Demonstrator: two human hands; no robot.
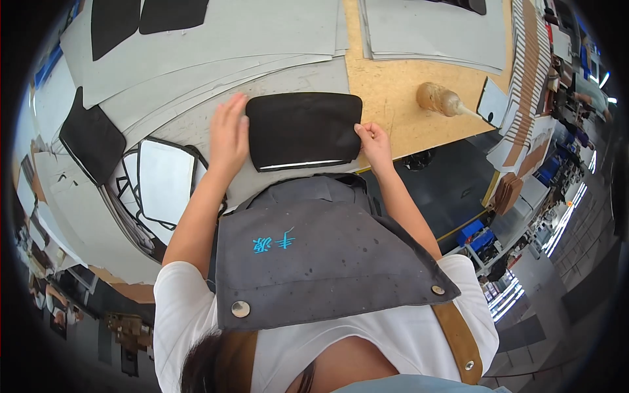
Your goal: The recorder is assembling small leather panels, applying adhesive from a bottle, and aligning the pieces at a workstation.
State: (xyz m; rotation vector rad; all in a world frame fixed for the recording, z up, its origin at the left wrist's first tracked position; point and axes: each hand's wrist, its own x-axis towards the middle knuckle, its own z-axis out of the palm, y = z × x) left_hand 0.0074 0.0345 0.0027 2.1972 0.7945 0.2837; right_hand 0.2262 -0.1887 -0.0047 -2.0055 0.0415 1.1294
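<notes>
A flat black panel [304, 128] with rounded corners lies on the worktable in front of me. A thin white strip shows along its near edge. My left hand [229, 134] is upright at the panel's left edge, its fingers stretched out and side by side, gripping nothing. At the right edge, my right hand [373, 144] pinches the panel between thumb and bent fingers. The panel's underside is hidden.
Grey sheets [229, 39] are stacked at the far left, with black pieces on top. White panels with black edging [160, 180] lie by my left forearm. A squeeze bottle [442, 99] with brownish contents lies at right. Cardboard-like strips [527, 65] line the right side.
</notes>
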